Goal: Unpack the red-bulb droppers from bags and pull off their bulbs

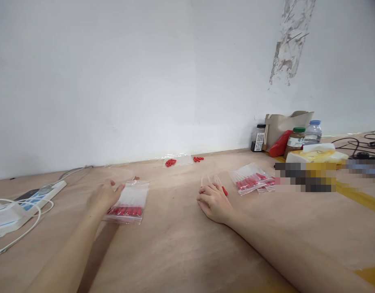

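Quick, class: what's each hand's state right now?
Left hand: open, at the plastic bags.
Right hand: over some red-ended sticks; grip cannot be told.

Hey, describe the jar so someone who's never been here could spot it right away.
On the right, a beige bag stands by the wall. The jar stands in front of it, behind a yellow packet and left of a clear bottle. Its green lid sets it apart from the bottle, whose cap is blue.

Bare forearms (279,247) reach forward, left hand (106,195) loosely curved, right hand (216,202) palm down
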`<state>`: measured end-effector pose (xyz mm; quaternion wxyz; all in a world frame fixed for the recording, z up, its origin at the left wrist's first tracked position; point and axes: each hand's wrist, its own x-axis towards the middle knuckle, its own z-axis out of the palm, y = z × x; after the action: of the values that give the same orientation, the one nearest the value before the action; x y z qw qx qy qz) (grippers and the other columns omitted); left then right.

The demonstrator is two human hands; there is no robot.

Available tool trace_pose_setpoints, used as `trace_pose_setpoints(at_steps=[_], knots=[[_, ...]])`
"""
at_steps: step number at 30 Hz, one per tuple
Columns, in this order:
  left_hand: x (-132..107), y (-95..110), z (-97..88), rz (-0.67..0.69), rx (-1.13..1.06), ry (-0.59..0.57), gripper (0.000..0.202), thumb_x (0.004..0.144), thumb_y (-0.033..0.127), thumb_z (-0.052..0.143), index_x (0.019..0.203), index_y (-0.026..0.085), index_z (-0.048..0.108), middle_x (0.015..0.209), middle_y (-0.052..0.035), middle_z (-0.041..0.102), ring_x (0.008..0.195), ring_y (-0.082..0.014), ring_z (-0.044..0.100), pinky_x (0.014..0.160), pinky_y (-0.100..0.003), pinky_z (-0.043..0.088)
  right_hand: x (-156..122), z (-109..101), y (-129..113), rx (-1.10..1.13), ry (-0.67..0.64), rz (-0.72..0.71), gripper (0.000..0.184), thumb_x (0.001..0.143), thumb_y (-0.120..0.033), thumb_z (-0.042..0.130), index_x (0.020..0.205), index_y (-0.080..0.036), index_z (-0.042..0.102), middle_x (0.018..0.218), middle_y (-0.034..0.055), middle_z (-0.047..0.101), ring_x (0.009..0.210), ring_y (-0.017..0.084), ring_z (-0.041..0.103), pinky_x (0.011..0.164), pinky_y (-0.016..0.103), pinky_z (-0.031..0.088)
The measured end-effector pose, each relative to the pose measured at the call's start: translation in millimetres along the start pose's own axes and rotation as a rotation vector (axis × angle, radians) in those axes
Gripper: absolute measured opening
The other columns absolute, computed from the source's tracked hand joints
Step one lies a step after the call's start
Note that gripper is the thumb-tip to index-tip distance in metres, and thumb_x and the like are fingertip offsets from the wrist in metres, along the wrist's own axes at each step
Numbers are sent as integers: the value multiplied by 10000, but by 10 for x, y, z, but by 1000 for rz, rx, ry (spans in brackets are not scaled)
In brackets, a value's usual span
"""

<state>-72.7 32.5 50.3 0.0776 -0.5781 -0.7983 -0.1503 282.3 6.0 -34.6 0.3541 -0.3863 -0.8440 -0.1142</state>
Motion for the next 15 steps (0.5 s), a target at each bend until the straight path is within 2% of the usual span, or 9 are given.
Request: trace_pose_setpoints(at_steps=[2,3,5,6,7,9,10,13,15], knots=[[-163,57,-105,356,-21,-55,361,702,524,475,800,183,543,900,-84,599,859,-260,554,701,-322,414,-6,-5,2,-1,-3,2,120,772,-173,508,763,-204,624,872,33,580,834,161,471,839,372,269],[-265,78,-153,553,-50,-139,297,699,481,500,751,192,548,871,-50,590,837,-225,548,707,-291,414,-8,-6,3,0,-3,1,120,771,-172,509,764,-204,625,869,33,580,830,161,472,837,372,270],[-467,79,-220,794,-75,-266,157,705,343,507,739,204,571,841,-20,569,792,-184,536,690,-260,413,-7,-4,4,5,3,-8,121,769,-167,510,759,-203,626,866,35,582,828,161,475,832,371,271],[-551,52,-231,863,-72,-271,139,693,273,503,784,214,589,862,-21,563,793,-179,532,693,-259,413,-6,-1,5,8,7,-14,122,768,-166,511,755,-202,626,864,36,582,830,161,477,830,371,271],[-614,5,-224,912,-67,-246,206,673,220,502,855,225,598,903,-28,558,815,-183,528,706,-266,414,-5,2,5,11,11,-18,121,767,-164,512,752,-202,626,863,37,583,832,162,479,829,370,271],[-665,-129,-154,985,-58,-133,349,656,172,510,988,247,583,989,-47,551,878,-202,523,748,-291,413,-4,8,7,18,15,-24,114,763,-164,519,750,-201,626,859,36,583,832,161,482,824,367,273],[-657,-202,-98,1017,-64,-65,355,669,171,516,1008,253,581,1003,-53,556,893,-207,525,759,-301,415,-5,9,7,19,16,-24,111,762,-163,522,750,-201,626,857,36,583,832,161,483,820,365,275],[-574,-357,65,1101,-143,112,186,764,194,476,868,242,623,883,-43,616,834,-188,563,744,-293,435,-8,6,3,17,22,-24,105,760,-162,526,750,-201,623,859,32,581,830,158,482,806,355,281],[-553,-356,101,1082,-244,163,171,803,219,450,793,234,620,810,-28,639,784,-166,587,717,-263,454,-8,-1,-1,10,25,-28,105,761,-159,526,749,-201,622,861,31,578,827,156,481,791,345,287]])
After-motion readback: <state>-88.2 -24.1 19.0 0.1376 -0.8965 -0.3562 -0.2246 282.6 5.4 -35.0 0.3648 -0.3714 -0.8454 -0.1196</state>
